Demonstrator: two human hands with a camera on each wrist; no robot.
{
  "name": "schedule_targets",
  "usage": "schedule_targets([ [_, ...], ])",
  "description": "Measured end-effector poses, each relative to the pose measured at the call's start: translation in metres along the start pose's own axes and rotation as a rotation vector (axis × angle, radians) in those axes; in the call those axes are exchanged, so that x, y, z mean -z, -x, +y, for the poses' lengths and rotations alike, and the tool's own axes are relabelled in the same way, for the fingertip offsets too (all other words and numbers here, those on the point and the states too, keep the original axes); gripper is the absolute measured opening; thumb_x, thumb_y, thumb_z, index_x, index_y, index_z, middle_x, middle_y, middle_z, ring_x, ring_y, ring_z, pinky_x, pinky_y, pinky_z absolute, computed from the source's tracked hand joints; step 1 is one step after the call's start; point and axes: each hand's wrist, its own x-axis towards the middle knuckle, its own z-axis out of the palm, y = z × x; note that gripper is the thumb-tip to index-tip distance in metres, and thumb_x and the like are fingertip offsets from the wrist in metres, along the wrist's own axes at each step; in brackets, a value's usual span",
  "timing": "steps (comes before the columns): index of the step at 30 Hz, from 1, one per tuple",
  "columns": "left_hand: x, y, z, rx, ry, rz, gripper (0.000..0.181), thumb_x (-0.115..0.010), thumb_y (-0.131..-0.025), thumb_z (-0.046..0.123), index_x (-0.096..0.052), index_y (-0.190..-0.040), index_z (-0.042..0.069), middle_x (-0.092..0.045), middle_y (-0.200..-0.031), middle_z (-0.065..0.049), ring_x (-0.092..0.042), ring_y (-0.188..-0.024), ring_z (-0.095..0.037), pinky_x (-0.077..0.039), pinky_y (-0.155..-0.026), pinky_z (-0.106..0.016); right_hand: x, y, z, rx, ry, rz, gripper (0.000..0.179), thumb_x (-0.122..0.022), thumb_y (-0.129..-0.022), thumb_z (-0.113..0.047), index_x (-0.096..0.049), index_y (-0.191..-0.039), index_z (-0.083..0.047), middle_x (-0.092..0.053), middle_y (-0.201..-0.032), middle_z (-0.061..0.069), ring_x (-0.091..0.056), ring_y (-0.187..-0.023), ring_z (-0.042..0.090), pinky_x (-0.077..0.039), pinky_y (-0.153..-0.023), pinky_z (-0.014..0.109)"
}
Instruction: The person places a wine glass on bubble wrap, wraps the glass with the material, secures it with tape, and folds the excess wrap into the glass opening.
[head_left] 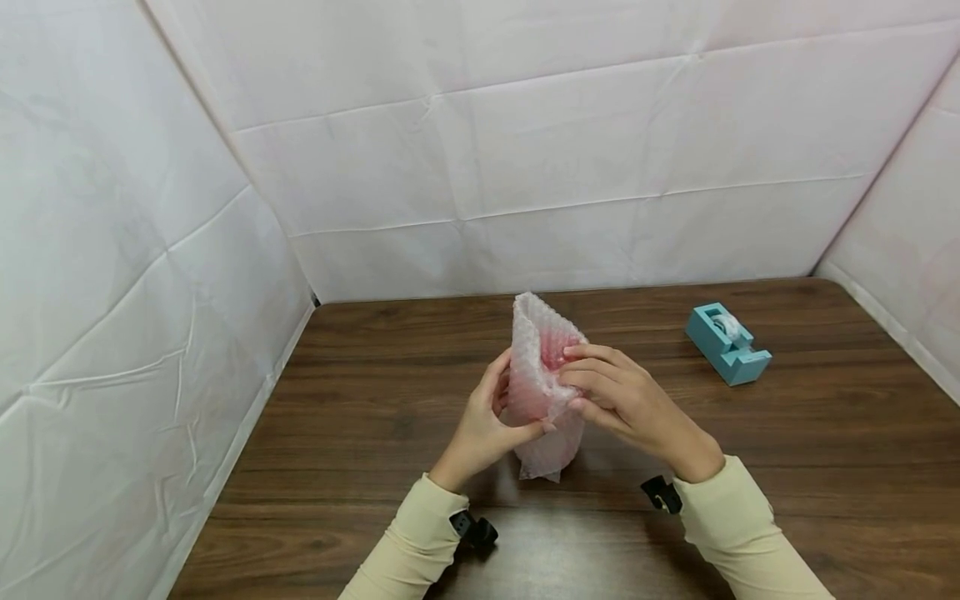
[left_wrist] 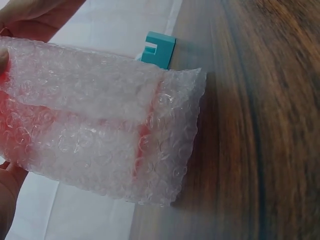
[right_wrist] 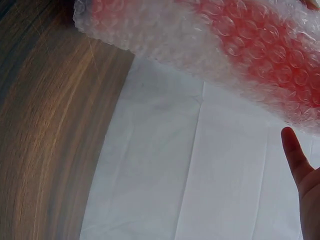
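A bubble wrap package [head_left: 531,392] stands upright above the middle of the brown table, its top edges apart. Something red [head_left: 555,346] shows through the wrap, its kind hidden. The left hand [head_left: 483,433] grips the package from the left, thumb across the front and fingers behind. At the upper right edge, the right hand [head_left: 626,392] pinches the wrap, with its fingers by the opening and thumb lower down the front. In the left wrist view, the bubble wrap [left_wrist: 95,120] has a red band across it near its lower end. One straight finger [right_wrist: 295,152] shows near the wrap in the right wrist view.
A light-blue tape dispenser [head_left: 727,343] with a roll of clear tape stands at the back right of the wood-grain table [head_left: 375,392]. White cloth walls [head_left: 555,150] rise behind the table and at both sides. Each wrist wears a small black camera.
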Motion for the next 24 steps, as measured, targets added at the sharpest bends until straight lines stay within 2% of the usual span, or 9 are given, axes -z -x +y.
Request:
schedule_targets([
  [4, -0.0006, 0.0001, -0.0002, -0.006, -0.002, -0.008, 0.096, -0.081, -0.073, -0.001, -0.027, -0.151, 0.019, -0.053, -0.133, -0.016, -0.055, -0.118, -0.024, -0.050, -0.093, -0.029, 0.0001, 0.0013, 0.0003, -0.010, 0.002, -0.016, 0.037, -0.043, -0.102, -0.038, -0.066, -0.104, -0.009, -0.066, -0.106, 0.006, -0.056, -0.107, 0.023, -0.037, -0.101, 0.020],
  [10, -0.0015, -0.0002, -0.0015, -0.032, -0.025, -0.015, 0.093, -0.081, -0.073, 0.000, -0.029, -0.150, 0.017, -0.054, -0.130, -0.016, -0.056, -0.115, -0.023, -0.050, -0.091, -0.029, -0.0006, 0.0041, -0.0001, -0.055, 0.007, -0.058, 0.044, -0.036, -0.102, -0.043, -0.064, -0.095, -0.009, -0.064, -0.092, -0.001, -0.056, -0.097, 0.020, -0.041, -0.090, 0.030],
  [15, -0.0021, 0.0000, -0.0024, -0.045, -0.042, -0.017, 0.092, -0.081, -0.073, 0.001, -0.031, -0.149, 0.017, -0.055, -0.129, -0.015, -0.056, -0.115, -0.023, -0.050, -0.091, -0.029, 0.0003, 0.0051, -0.0018, -0.101, 0.001, -0.091, 0.051, -0.031, -0.101, -0.047, -0.063, -0.092, -0.009, -0.060, -0.086, -0.003, -0.054, -0.092, 0.018, -0.041, -0.086, 0.033],
  [21, -0.0016, 0.0001, -0.0025, -0.041, -0.038, -0.018, 0.092, -0.081, -0.073, 0.000, -0.031, -0.149, 0.015, -0.053, -0.132, -0.016, -0.055, -0.117, -0.025, -0.050, -0.093, -0.030, 0.0002, 0.0059, -0.0034, -0.138, -0.032, -0.068, 0.047, -0.037, -0.099, -0.048, -0.058, -0.102, -0.007, -0.059, -0.098, 0.002, -0.052, -0.095, 0.017, -0.044, -0.081, 0.026],
  [24, -0.0009, 0.0000, -0.0019, -0.047, -0.035, -0.015, 0.093, -0.081, -0.073, -0.001, -0.031, -0.149, 0.014, -0.052, -0.132, -0.017, -0.055, -0.118, -0.027, -0.050, -0.093, -0.031, -0.0004, 0.0043, -0.0033, -0.111, -0.085, -0.023, 0.043, -0.043, -0.099, -0.044, -0.055, -0.104, -0.003, -0.058, -0.102, 0.005, -0.053, -0.096, 0.016, -0.044, -0.082, 0.019],
])
